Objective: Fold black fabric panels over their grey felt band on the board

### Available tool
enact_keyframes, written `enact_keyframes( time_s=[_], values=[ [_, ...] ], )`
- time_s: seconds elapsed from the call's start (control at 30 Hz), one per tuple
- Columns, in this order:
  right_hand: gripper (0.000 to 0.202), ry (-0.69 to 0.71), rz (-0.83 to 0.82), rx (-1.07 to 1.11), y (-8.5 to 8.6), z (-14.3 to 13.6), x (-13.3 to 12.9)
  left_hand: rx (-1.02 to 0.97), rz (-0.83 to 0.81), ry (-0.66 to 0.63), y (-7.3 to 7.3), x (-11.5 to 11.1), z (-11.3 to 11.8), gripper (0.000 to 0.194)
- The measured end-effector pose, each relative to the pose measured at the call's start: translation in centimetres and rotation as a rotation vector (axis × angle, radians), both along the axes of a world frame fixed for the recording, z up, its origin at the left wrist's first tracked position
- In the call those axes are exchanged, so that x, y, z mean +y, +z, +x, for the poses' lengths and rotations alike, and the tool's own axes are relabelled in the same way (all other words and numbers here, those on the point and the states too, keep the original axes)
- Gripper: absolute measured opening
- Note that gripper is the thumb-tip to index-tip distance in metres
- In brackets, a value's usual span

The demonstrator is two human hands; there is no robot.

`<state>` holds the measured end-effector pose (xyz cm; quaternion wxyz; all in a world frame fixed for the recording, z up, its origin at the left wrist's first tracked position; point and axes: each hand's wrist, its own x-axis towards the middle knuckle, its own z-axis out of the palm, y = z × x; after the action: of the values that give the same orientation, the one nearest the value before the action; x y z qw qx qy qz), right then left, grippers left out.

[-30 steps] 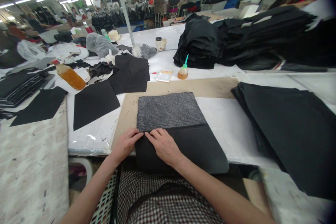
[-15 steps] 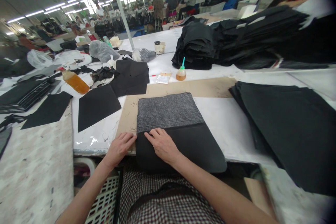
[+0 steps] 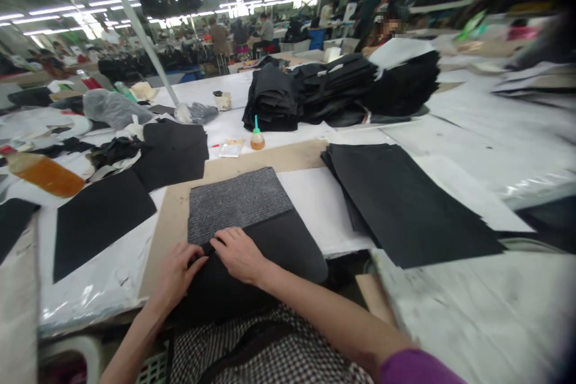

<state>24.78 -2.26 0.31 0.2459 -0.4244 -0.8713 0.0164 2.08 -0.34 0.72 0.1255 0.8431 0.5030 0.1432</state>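
Note:
A black panel (image 3: 274, 252) with a grey ribbed, textured section (image 3: 238, 201) along its far part lies at the table's front edge, its near end over the edge. My left hand (image 3: 182, 267) pinches the panel's left edge where grey and black meet, thumb and fingers curled together. Right beside it, my right hand (image 3: 238, 255) is on the black part near the seam, its fingers bent and close together, fingertips at the material. What lies under the fingertips is hidden.
Black sheets are stacked (image 3: 405, 204) to the right; another black sheet (image 3: 101, 216) lies left. Beyond are a small green-tipped bottle (image 3: 257, 139), folded black pieces (image 3: 274, 96) and a metal pole (image 3: 139, 30). An amber bottle (image 3: 45, 174) lies far left. People sit in the background.
The view has swung to the right. My left hand has closed onto the panel's left edge, its thumb now showing, and the two hands are nearer each other.

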Motion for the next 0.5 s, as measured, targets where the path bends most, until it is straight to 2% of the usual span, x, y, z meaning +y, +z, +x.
enact_keyframes(
  time_s=[0.07, 0.17, 0.27, 0.3, 0.37, 0.43, 0.5],
  values=[
    [0.026, -0.013, 0.024, -0.041, 0.3, 1.9, 0.5, -0.033, 0.022, -0.042, 0.1, 0.1, -0.2, 0.02],
    [0.03, -0.031, 0.026, -0.104, 1.0, 5.2, 0.9, -0.125, 0.071, -0.128, 1.0, -0.4, -0.5, 0.019],
    [0.03, 0.033, -0.047, -0.143, 2.5, 8.2, 0.8, -0.229, 0.047, -0.185, 2.2, -0.9, -0.7, 0.016],
    [0.029, 0.044, -0.1, -0.126, 3.3, 9.1, 0.7, -0.27, 0.029, -0.159, 2.6, -1.0, -0.7, 0.018],
    [0.028, 0.005, -0.195, -0.056, 5.4, 11.1, 0.4, -0.348, -0.019, -0.021, 3.1, -0.7, -0.6, 0.027],
    [0.028, -0.123, -0.229, 0.019, 7.7, 14.0, 0.1, -0.384, -0.083, 0.161, 3.5, -0.2, 0.0, 0.038],
    [0.032, -0.283, -0.207, 0.079, 9.9, 18.5, -0.3, -0.403, -0.153, 0.278, 3.7, 0.3, 0.9, 0.046]
  ],
)
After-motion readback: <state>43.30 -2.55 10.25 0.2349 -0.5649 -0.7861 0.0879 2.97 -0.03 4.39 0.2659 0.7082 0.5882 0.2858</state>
